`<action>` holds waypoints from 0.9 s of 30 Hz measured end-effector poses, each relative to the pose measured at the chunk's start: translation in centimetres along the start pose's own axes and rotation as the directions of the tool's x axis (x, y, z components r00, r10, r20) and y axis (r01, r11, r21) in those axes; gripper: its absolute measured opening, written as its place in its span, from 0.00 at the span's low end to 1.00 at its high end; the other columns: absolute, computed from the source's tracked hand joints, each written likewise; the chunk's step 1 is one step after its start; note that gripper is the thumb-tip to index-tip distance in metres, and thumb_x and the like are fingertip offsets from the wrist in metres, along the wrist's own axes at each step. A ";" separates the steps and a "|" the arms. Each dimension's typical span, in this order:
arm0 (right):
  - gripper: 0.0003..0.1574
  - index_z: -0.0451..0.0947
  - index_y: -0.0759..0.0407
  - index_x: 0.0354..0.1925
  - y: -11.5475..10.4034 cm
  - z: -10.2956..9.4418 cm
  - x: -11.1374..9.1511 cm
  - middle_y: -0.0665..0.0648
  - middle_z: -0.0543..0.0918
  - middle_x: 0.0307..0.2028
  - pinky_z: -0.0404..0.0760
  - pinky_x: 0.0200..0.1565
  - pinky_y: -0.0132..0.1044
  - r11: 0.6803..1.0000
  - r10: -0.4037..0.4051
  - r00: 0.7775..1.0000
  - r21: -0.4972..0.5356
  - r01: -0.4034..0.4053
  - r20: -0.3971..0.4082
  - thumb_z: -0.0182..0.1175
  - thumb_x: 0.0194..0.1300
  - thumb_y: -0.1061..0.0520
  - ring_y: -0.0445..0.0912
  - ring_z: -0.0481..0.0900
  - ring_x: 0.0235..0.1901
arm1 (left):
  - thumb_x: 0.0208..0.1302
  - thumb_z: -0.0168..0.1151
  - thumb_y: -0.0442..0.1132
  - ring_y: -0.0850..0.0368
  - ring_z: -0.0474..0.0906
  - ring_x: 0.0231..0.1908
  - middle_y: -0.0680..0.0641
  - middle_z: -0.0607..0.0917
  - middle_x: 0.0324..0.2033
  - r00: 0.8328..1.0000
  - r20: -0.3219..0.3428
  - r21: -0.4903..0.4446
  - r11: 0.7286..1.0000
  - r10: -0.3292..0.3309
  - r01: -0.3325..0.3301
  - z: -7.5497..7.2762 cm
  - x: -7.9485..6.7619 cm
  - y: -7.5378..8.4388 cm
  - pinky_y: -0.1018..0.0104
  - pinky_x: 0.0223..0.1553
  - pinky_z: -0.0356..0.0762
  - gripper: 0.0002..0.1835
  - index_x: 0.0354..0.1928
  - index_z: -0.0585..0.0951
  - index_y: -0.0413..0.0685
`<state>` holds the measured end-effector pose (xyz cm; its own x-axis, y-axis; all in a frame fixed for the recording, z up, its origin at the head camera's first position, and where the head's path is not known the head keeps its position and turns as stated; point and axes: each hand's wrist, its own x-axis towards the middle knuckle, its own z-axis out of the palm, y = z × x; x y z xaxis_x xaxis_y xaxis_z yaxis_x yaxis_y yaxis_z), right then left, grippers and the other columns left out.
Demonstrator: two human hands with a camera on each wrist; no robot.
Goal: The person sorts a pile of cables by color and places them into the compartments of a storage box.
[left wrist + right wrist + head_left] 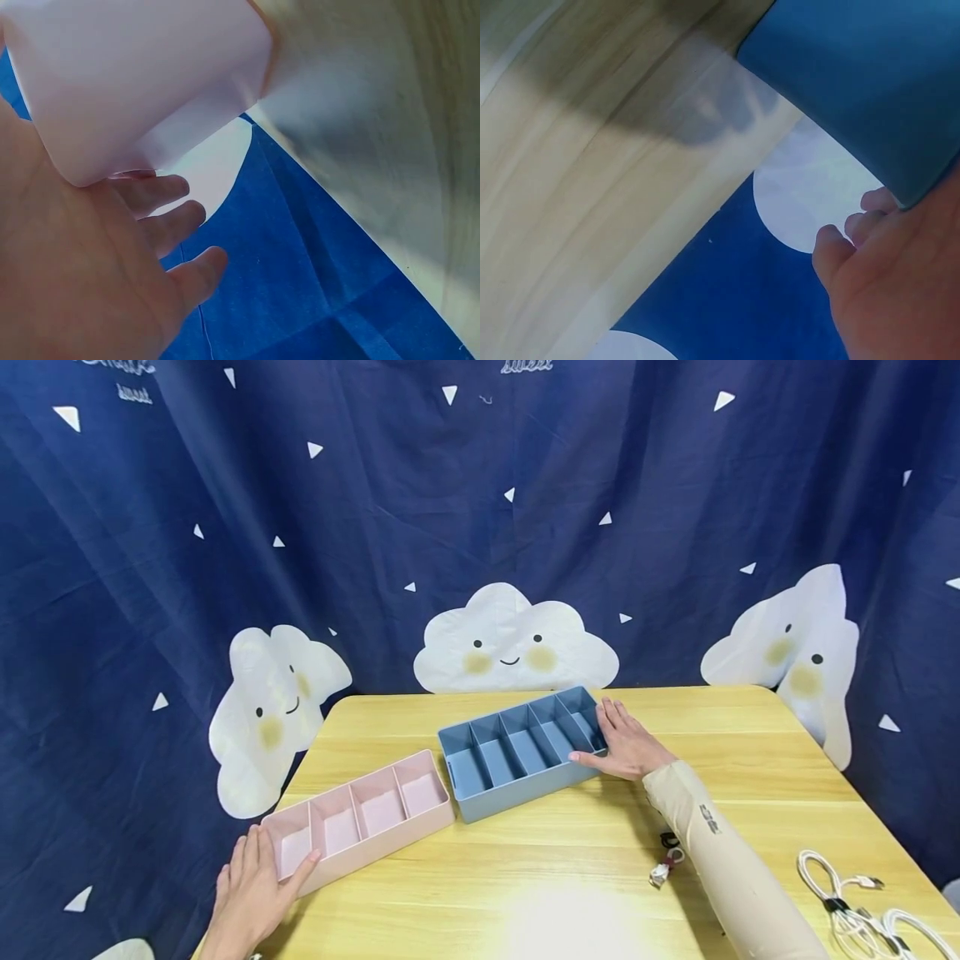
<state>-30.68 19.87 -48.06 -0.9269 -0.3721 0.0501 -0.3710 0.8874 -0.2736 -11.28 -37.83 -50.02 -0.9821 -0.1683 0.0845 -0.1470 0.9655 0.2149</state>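
Pink box (pixel 378 850): left on the tabletop (pixel 720 727), upright, four compartments; right end just beside the blue box (pixel 525 789), contact unclear.
Blue box: upright, mid-tabletop, farther back; five compartments.
Hold: your left hand (pixel 251 889) grips the pink box's left end, your right hand (pixel 628 745) the blue box's right end; thumbs at front rims, fingers around the ends. Squeeze strength: can't tell.
Handling: both probably light, fairly stiff, slightly slippery, not very fragile. Take opposite end walls; thin dividers likely flex, so avoid lifting by them.
Box material: looks like smooth matte plastic, rounded corners, thin walls.
Tabletop: pale wood grain, glossy glare near you.
Cables: small bundle (pixel 658 872) beside your beige sleeve (pixel 735 877); bendy white cables (pixel 851 920) looped at right, black tie.
Curtain (pixel 450 485): navy fabric, soft folds, white clouds and triangles.
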 end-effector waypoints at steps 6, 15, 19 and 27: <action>0.72 0.43 0.73 0.75 0.0 0.0 0.0 0.73 0.45 0.76 0.51 0.76 0.59 1.000 0.007 1.000 0.022 -0.008 0.017 0.51 0.59 0.20 0.67 0.44 0.76 | 0.65 0.45 0.74 0.21 0.45 0.70 0.19 0.48 0.71 0.999 0.052 -0.020 1.000 -0.004 0.005 -0.2 0.1 0.0 0.22 0.62 0.48 0.62 0.73 0.40 0.21; 0.72 0.42 0.74 0.75 0.1 -0.1 0.2 0.74 0.47 0.76 0.56 0.74 0.59 0.999 0.001 0.999 0.037 -0.003 0.045 0.51 0.60 0.20 0.66 0.48 0.76 | 0.66 0.48 0.71 0.20 0.49 0.69 0.18 0.51 0.70 0.999 0.026 -0.052 0.998 0.023 -0.021 0.0 0.3 0.1 0.25 0.63 0.52 0.61 0.72 0.42 0.19; 0.73 0.41 0.73 0.75 0.2 -0.1 0.2 0.73 0.46 0.76 0.57 0.74 0.59 0.999 0.006 0.999 0.045 -0.008 0.051 0.51 0.60 0.20 0.65 0.48 0.76 | 0.66 0.48 0.71 0.21 0.50 0.69 0.19 0.52 0.71 0.999 0.003 -0.062 0.998 0.033 -0.033 0.2 0.7 0.1 0.26 0.63 0.53 0.60 0.72 0.42 0.21; 0.73 0.41 0.72 0.76 0.3 0.0 0.4 0.73 0.47 0.76 0.58 0.74 0.58 0.999 0.006 0.999 0.033 -0.008 0.054 0.50 0.60 0.19 0.64 0.48 0.76 | 0.65 0.45 0.74 0.21 0.46 0.71 0.20 0.47 0.72 0.998 0.065 -0.082 0.996 0.025 -0.019 0.1 1.4 0.1 0.25 0.65 0.49 0.62 0.73 0.38 0.23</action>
<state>-31.14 19.94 -48.12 -0.9248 -0.3804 -0.0033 -0.3613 0.8809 -0.3059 -12.64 -37.93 -50.03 -0.9910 -0.1312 0.0267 -0.1178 0.9491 0.2923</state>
